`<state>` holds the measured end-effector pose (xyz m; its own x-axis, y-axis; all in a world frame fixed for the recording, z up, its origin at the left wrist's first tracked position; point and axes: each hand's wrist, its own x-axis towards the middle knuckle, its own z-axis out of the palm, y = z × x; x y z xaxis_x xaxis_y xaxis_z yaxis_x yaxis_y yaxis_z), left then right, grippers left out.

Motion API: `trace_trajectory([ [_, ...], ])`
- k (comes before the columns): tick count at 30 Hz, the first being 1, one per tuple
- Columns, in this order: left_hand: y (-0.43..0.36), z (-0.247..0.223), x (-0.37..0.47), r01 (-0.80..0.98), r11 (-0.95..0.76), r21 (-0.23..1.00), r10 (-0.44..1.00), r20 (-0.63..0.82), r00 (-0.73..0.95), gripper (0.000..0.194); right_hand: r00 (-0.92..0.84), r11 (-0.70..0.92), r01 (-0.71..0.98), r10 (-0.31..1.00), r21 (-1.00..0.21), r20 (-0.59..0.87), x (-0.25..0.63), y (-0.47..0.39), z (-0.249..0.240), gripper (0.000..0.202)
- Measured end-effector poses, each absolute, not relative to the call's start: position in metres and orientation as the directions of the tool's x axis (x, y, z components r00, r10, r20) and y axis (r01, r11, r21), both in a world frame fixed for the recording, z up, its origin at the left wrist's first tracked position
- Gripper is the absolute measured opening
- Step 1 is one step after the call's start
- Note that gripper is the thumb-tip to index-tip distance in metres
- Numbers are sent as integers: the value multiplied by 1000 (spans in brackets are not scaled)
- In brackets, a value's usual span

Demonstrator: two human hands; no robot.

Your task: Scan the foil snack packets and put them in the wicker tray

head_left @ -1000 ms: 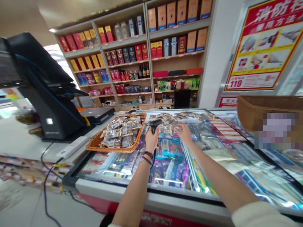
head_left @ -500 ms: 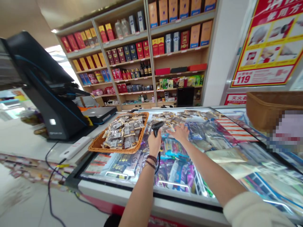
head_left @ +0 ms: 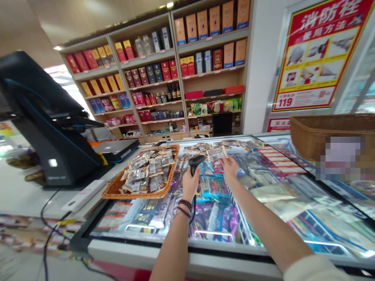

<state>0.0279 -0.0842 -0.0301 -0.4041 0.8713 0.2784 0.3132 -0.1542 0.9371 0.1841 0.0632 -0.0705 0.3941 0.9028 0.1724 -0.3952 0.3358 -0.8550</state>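
My left hand (head_left: 190, 182), a beaded bracelet on its wrist, is wrapped around the handle of a black barcode scanner (head_left: 197, 159) held above the glass top. Its cable hangs below the hand. With closed fingertips, my right hand (head_left: 231, 168) pinches the pale edge of a small snack packet (head_left: 217, 154), tilted up to the right of the scanner. Similar packets (head_left: 200, 146) lie spread over the far part of the glass. More packets (head_left: 155, 166) fill a wicker basket (head_left: 117, 188) to the left of my left hand.
Beneath the glass, a chest freezer (head_left: 140, 253) contains colourful bagged goods. A black checkout terminal (head_left: 61, 132) and a white power strip (head_left: 84, 195) with cables stand on the left counter. A brown basket (head_left: 319, 134) sits at right. Shelves of boxes (head_left: 150, 76) rise behind.
My right hand, earlier spread over the loose packets, has closed on one and lifted its edge. The scanner stays in my left hand, its head turned slightly. The view has shifted right.
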Motion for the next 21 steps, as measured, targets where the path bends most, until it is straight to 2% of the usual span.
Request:
trace_trajectory([
  [3,-88,-28,27,347,-163,924,894,287,-344,44,372,302,-591,925,-748,80,187,63,-66,42],
  [6,-90,-28,28,359,-194,913,915,301,-270,45,302,242,-673,952,-699,39,193,62,-65,41],
  [10,-93,-26,30,390,-237,890,920,334,-204,46,261,207,-694,965,-689,27,197,61,-66,40],
  [21,-97,-24,31,411,-256,875,918,354,-181,50,251,203,-713,968,-671,27,198,65,-69,41],
])
